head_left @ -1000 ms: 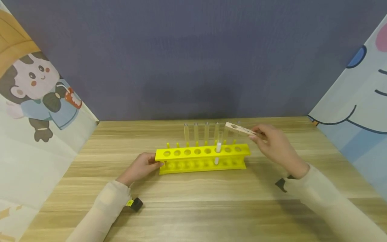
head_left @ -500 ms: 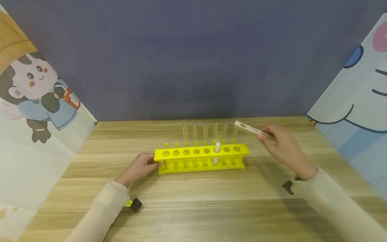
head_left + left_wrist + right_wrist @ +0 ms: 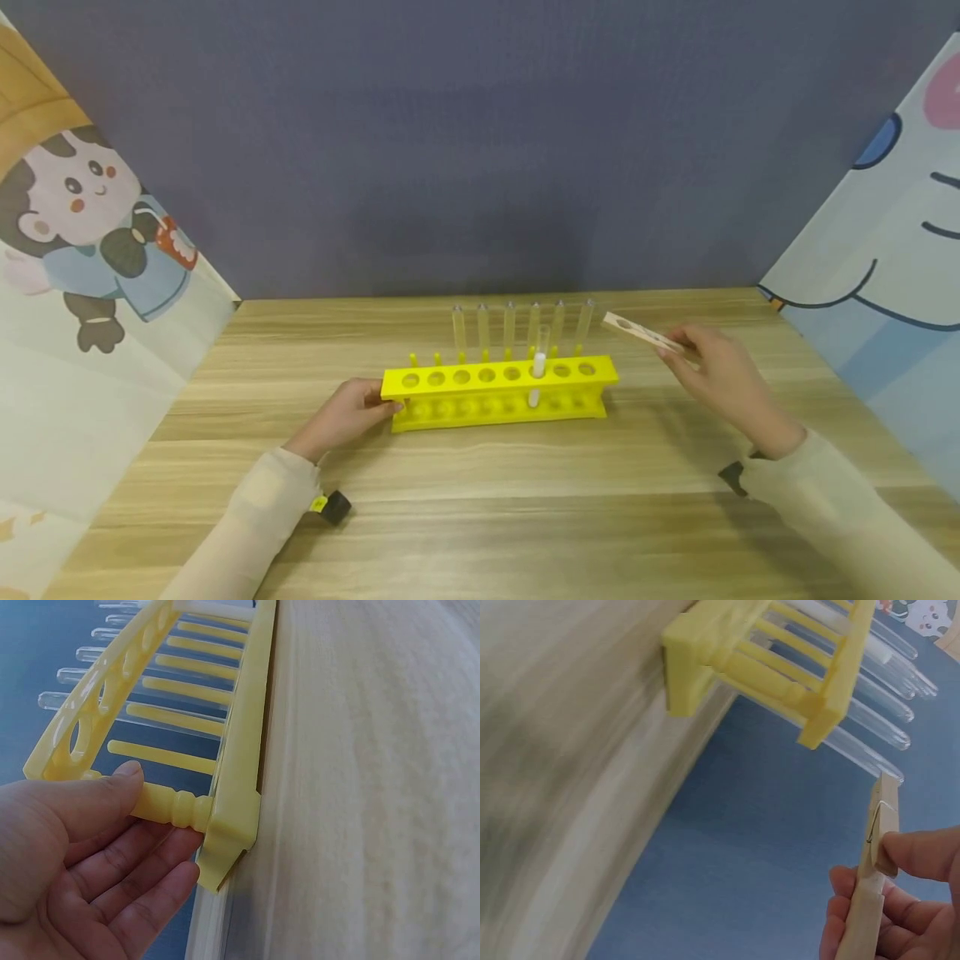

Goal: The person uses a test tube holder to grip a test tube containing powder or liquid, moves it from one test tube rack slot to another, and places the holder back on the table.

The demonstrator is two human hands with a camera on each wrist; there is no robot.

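A yellow test tube rack [image 3: 474, 387] stands on the wooden table. My left hand [image 3: 345, 421] holds its left end; in the left wrist view, thumb and fingers are around the end post [image 3: 169, 806]. One upright test tube with white contents [image 3: 539, 364] sits in a hole toward the rack's right. Several clear test tubes [image 3: 510, 325] are set upside down on the back pegs. To the right of the rack, apart from it, my right hand [image 3: 723, 379] holds a wooden test tube clamp [image 3: 641, 332] in the air. Nothing shows in the clamp's jaws.
The wooden tabletop [image 3: 480, 517] spreads in front of the rack. Behind it rises a dark blue-grey panel [image 3: 480, 150]. Side panels with cartoon prints, such as the cartoon figure [image 3: 105, 225] at left, border the table.
My right hand has drawn the clamp to the right, away from the rightmost upside-down tube. My left hand stays on the rack, which keeps its place.
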